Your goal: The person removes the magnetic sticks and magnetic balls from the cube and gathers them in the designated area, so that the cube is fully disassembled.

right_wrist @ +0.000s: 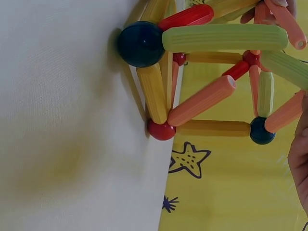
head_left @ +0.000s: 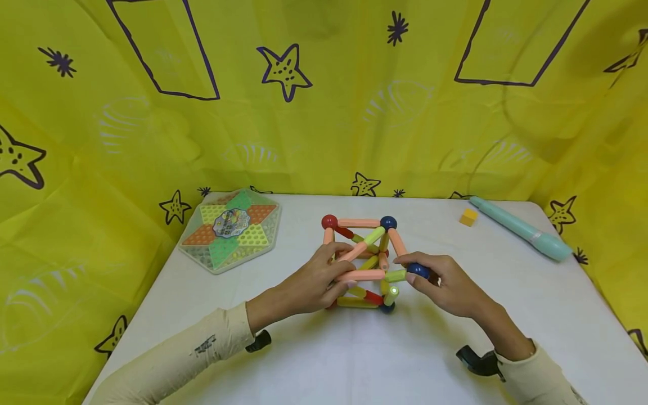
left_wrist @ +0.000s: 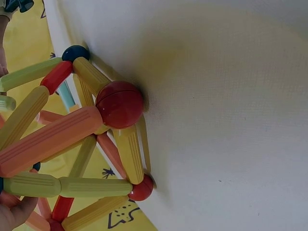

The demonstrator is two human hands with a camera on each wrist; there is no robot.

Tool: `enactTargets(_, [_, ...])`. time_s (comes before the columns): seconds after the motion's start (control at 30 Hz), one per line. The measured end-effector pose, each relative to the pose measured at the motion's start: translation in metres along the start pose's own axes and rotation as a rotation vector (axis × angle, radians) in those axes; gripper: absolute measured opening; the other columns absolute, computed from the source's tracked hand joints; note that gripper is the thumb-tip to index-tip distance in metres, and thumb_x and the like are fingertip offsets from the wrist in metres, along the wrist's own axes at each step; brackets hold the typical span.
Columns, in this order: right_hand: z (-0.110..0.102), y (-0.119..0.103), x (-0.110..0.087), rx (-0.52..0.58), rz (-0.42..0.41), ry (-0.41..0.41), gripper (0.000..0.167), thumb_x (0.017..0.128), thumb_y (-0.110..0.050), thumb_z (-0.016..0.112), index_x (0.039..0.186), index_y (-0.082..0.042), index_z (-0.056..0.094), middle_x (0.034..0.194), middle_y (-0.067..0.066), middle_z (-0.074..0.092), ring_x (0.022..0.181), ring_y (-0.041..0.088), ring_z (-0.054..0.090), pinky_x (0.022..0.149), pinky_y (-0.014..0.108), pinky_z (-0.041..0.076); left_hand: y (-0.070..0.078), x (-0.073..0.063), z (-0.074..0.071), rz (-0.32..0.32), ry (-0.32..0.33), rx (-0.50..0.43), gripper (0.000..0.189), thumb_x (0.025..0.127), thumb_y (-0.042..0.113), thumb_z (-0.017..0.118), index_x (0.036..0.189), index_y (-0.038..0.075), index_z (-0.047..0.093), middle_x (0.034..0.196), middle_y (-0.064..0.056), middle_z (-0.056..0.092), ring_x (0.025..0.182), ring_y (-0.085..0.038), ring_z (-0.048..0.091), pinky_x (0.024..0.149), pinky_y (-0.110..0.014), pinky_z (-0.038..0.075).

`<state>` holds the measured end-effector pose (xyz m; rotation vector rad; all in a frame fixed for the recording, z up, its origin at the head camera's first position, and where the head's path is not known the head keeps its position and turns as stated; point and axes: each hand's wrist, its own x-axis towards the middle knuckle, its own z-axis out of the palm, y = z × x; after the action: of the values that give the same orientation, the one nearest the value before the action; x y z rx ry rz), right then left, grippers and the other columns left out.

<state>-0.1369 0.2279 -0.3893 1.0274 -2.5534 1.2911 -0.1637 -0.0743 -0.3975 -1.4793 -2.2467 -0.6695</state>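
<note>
A frame of magnetic sticks and balls stands on the white table, with yellow sticks (head_left: 356,302) along its base. My left hand (head_left: 316,278) holds its near left upper corner, where a salmon stick (head_left: 360,275) starts; the fingers partly hide the joint. Between my right hand's (head_left: 450,284) thumb and fingers is a dark blue ball (head_left: 418,272), touching a light green stick (head_left: 395,276). Farther back sit a red ball (head_left: 329,221) and another blue ball (head_left: 388,223). In the right wrist view, a tilted salmon stick (right_wrist: 204,100) rises from a red ball (right_wrist: 161,130), its upper end free.
A hexagonal tray of coloured bead triangles (head_left: 230,228) lies at the back left. Toward the back right are a small yellow cube (head_left: 468,217) and a long teal stick-like object (head_left: 521,228). A yellow patterned cloth (head_left: 334,140) hangs behind the table.
</note>
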Motion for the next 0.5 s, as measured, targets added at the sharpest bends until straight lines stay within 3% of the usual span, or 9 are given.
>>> enactTargets(0.2, [-0.003,-0.001,-0.004,0.02,0.037,0.008,0.035,0.094,0.002,0.062,0.127,-0.009,0.056,0.09,0.002,0.066,0.061,0.002,0.049,0.053,0.022,0.044,0.001,0.0,-0.001,-0.002,-0.002,0.001,0.015,0.103,0.023,0.059,0.094,0.012,0.066,0.13,-0.017,0.058,0.124,-0.026,0.051,0.09,-0.035,0.052])
enactTargets(0.33, [-0.006,-0.001,-0.007,0.083,0.069,0.017,0.04,0.092,0.004,0.064,0.125,-0.005,0.045,0.083,0.002,0.066,0.057,0.005,0.051,0.052,0.024,0.044,0.001,0.0,-0.001,-0.007,-0.008,0.0,0.015,0.102,0.024,0.059,0.095,0.012,0.065,0.13,-0.017,0.058,0.126,-0.026,0.05,0.091,-0.035,0.052])
enactTargets(0.5, [-0.012,-0.001,-0.01,0.165,0.027,0.076,0.044,0.084,0.013,0.068,0.118,0.0,0.043,0.084,-0.004,0.068,0.058,0.009,0.054,0.051,0.025,0.043,0.001,0.0,-0.001,-0.013,-0.015,-0.005,0.011,0.101,0.022,0.062,0.097,0.013,0.066,0.13,-0.016,0.059,0.126,-0.026,0.05,0.092,-0.032,0.051])
